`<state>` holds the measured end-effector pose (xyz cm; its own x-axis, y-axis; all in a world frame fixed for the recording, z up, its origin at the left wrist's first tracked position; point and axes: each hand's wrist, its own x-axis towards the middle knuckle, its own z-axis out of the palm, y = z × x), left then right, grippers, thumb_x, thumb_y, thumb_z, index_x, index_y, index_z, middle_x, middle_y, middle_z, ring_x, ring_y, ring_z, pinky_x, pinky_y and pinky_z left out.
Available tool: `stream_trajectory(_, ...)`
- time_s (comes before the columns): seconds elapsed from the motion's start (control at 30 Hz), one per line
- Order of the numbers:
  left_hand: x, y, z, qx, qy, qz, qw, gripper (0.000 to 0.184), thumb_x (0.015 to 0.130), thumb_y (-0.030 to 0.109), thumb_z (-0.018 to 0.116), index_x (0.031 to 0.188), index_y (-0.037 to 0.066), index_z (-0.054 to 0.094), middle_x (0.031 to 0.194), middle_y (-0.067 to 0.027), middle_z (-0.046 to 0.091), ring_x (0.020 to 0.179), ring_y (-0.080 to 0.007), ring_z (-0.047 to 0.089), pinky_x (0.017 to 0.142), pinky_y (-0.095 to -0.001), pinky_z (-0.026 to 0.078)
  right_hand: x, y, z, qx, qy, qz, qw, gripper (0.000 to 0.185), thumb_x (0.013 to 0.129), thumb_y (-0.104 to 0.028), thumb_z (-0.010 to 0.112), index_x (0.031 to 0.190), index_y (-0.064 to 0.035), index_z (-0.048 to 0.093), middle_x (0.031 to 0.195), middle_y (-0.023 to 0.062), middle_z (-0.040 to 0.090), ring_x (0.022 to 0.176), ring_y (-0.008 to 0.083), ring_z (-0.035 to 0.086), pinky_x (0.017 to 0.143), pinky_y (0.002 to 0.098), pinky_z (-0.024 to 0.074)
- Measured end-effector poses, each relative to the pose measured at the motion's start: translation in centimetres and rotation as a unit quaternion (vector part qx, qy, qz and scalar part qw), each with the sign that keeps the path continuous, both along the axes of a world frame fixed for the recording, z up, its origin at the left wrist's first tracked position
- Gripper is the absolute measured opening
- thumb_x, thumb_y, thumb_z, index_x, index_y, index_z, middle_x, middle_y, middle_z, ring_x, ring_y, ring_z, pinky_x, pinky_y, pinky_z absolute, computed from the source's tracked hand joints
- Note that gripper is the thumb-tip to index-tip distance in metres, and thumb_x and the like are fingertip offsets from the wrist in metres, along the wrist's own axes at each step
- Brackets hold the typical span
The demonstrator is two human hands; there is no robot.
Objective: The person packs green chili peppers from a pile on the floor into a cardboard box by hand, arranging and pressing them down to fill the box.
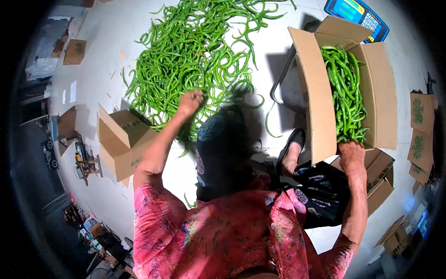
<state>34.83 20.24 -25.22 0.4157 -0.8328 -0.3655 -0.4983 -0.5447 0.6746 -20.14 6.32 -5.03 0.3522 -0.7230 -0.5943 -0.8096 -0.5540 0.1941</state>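
Note:
Long green peppers [172,60] lie in a wide heap on the pale floor. At the heap's lower edge is my left hand [191,102], its fingers curled together; whether anything is inside them is too small to tell. On the right, an open cardboard box [318,97] holds many green peppers [344,88]. My right hand [351,153] reaches over the near end of this box, touching the peppers there, with its fingertips hidden among them and the box edge.
A blue scale display [357,16] stands behind the filled box. Another open box [116,139] is at the left, and one more [378,179] sits below the filled box. A metal frame [278,83] stands beside the filled box. Flattened cartons [422,139] lie far right.

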Motion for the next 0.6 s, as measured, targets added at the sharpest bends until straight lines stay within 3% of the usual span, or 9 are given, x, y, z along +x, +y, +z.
stream_trajectory(0.07, -2.3, 2.8, -3.3, 0.02, 0.072, 0.0, 0.997, 0.021, 0.085, 0.008, 0.06, 0.103, 0.008, 0.069, 0.092, -0.0156, 0.069, 0.079, -0.0182, 0.066, 0.075, -0.0294, 0.051, -0.7, -0.1, -0.3, -0.019, 0.024, 0.001, 1.0, 0.018, 0.072, -0.002, 0.059, 0.081, -0.01, 0.071, 0.084, 0.0155, 0.069, 0.086, 0.0322, 0.067, 0.079, 0.0413, 0.0528)
stream_trajectory(0.1, -4.9, 2.3, 0.1, 0.024, 0.01, -0.043, 0.999, 0.021, 0.084, 0.01, 0.06, 0.103, 0.008, 0.069, 0.093, -0.0132, 0.071, 0.08, -0.0239, 0.068, 0.075, -0.0324, 0.053, -0.6, 0.0, -0.2, -0.015, 0.043, 0.01, 0.999, 0.017, 0.073, -0.002, 0.058, 0.082, -0.0092, 0.071, 0.083, 0.0163, 0.068, 0.085, 0.0336, 0.067, 0.077, 0.0422, 0.0528)
stream_trajectory(0.13, -5.4, 2.8, -2.6, -0.061, -0.037, -0.121, 0.99, 0.02, 0.084, 0.011, 0.06, 0.101, 0.008, 0.069, 0.096, -0.0114, 0.071, 0.085, -0.03, 0.068, 0.078, -0.0372, 0.053, -0.4, 0.1, 0.0, -0.011, 0.061, 0.018, 0.998, 0.017, 0.074, -0.002, 0.058, 0.083, -0.0084, 0.07, 0.082, 0.0171, 0.068, 0.085, 0.035, 0.066, 0.076, 0.0431, 0.0528)
stream_trajectory(0.23, -8.5, 1.4, -8.4, -0.015, 0.148, -0.118, 0.982, 0.026, 0.084, 0.014, 0.059, 0.109, 0.012, 0.066, 0.109, -0.01, 0.067, 0.1, -0.0325, 0.063, 0.085, -0.0385, 0.051, 1.9, 0.6, 3.7, -0.012, -0.002, -0.039, 0.999, 0.011, 0.078, -0.007, 0.058, 0.086, -0.007, 0.067, 0.08, 0.0185, 0.067, 0.081, 0.0379, 0.065, 0.07, 0.0459, 0.0517)
stream_trajectory(0.3, -12.0, -1.3, -8.6, -0.12, 0.152, -0.217, 0.957, 0.03, 0.084, 0.012, 0.057, 0.113, 0.014, 0.064, 0.108, -0.0104, 0.065, 0.102, -0.0326, 0.061, 0.086, -0.0391, 0.05, 3.7, 0.9, 5.9, -0.036, -0.014, -0.072, 0.997, 0.01, 0.082, -0.011, 0.059, 0.088, -0.0069, 0.066, 0.079, 0.0191, 0.066, 0.078, 0.0389, 0.064, 0.067, 0.0472, 0.0504)
stream_trajectory(0.33, -13.4, -2.1, -11.1, -0.286, 0.152, -0.265, 0.908, 0.03, 0.084, 0.012, 0.056, 0.113, 0.015, 0.063, 0.105, -0.0102, 0.065, 0.099, -0.0326, 0.061, 0.084, -0.0403, 0.05, 4.8, 1.0, 6.8, -0.048, -0.023, -0.087, 0.995, 0.01, 0.083, -0.013, 0.059, 0.088, -0.0069, 0.065, 0.078, 0.0194, 0.066, 0.077, 0.0395, 0.064, 0.065, 0.0478, 0.0498)
stream_trajectory(0.4, -17.1, -5.7, -13.7, -0.32, -0.064, -0.47, 0.82, 0.026, 0.083, 0.011, 0.054, 0.106, 0.014, 0.064, 0.095, -0.0094, 0.061, 0.092, -0.0297, 0.06, 0.075, -0.0422, 0.049, 6.8, 1.1, 8.3, -0.055, 0.004, -0.076, 0.996, 0.011, 0.085, -0.016, 0.06, 0.088, -0.0062, 0.065, 0.078, 0.0191, 0.066, 0.074, 0.0388, 0.064, 0.064, 0.0474, 0.0493)
stream_trajectory(0.47, -19.9, -7.2, -8.5, -0.334, -0.136, -0.495, 0.79, 0.022, 0.081, 0.015, 0.055, 0.101, 0.012, 0.061, 0.094, -0.0043, 0.056, 0.095, -0.0222, 0.055, 0.075, -0.0392, 0.046, 7.9, 1.5, 9.1, -0.063, 0.0, -0.05, 0.997, 0.012, 0.085, -0.017, 0.061, 0.086, -0.0054, 0.064, 0.077, 0.0186, 0.065, 0.072, 0.038, 0.064, 0.063, 0.0463, 0.049)
stream_trajectory(0.6, -23.7, -7.5, -11.8, -0.306, -0.23, -0.585, 0.715, 0.014, 0.082, 0.021, 0.053, 0.093, 0.015, 0.059, 0.093, 0.0022, 0.055, 0.095, -0.0182, 0.048, 0.087, -0.0367, 0.035, 9.3, 2.3, 10.2, 0.006, -0.135, 0.02, 0.991, 0.009, 0.082, -0.011, 0.065, 0.085, -0.0034, 0.065, 0.076, 0.0161, 0.065, 0.07, 0.0351, 0.063, 0.063, 0.0425, 0.0491)
